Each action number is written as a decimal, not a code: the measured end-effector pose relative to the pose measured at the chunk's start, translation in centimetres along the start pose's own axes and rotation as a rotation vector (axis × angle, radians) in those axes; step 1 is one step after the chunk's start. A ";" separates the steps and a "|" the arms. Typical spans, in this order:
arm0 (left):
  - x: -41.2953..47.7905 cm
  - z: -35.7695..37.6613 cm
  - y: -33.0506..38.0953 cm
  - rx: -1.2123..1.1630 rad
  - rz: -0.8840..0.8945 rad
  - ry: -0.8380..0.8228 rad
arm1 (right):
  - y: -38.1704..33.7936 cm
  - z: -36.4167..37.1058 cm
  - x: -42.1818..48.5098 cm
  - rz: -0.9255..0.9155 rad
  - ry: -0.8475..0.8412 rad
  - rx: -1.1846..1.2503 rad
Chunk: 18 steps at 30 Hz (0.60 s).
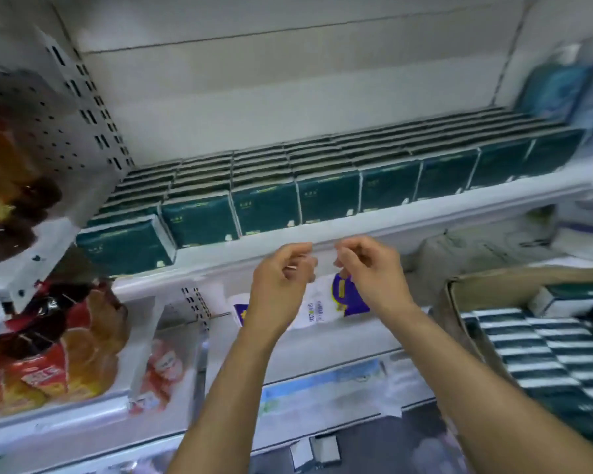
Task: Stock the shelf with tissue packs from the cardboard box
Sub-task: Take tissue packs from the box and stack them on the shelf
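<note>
The fingers of the left hand (281, 278) and the right hand (368, 268) are curled narrow toward the thumbs; it cannot be determined whether they pinch anything. Both hands are just in front of the shelf (391, 224) front edge. Tissue packs (264, 210) stand in rows along that edge. The cardboard box (493, 292) at the right contains further packs.
</note>
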<state>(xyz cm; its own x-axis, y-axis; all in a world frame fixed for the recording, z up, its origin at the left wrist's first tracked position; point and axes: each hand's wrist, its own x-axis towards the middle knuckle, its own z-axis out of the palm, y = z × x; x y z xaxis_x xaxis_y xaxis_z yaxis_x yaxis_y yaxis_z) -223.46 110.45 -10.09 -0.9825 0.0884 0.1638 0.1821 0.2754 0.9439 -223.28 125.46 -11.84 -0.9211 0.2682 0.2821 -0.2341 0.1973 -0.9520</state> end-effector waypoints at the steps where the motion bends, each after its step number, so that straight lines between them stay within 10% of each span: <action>1: -0.3 2.0 0.0 -0.031 -0.039 -0.045 | 0.7 -2.1 -0.3 0.011 0.031 -0.021; 10: -4.4 19.5 -0.3 -0.092 -0.266 -0.314 | 6.2 -18.1 -4.5 0.164 0.166 -0.100; 18: -9.1 32.9 -4.3 0.426 -0.195 -0.410 | 14.0 -30.1 -9.9 0.453 0.079 -0.375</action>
<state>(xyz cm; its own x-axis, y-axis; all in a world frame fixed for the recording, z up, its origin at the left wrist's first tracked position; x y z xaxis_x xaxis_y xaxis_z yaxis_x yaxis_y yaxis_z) -214.00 139.97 -25.11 -0.9199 0.3351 -0.2036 0.0828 0.6736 0.7344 -208.08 153.96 -24.38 -0.8744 0.4698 -0.1211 0.3162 0.3626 -0.8767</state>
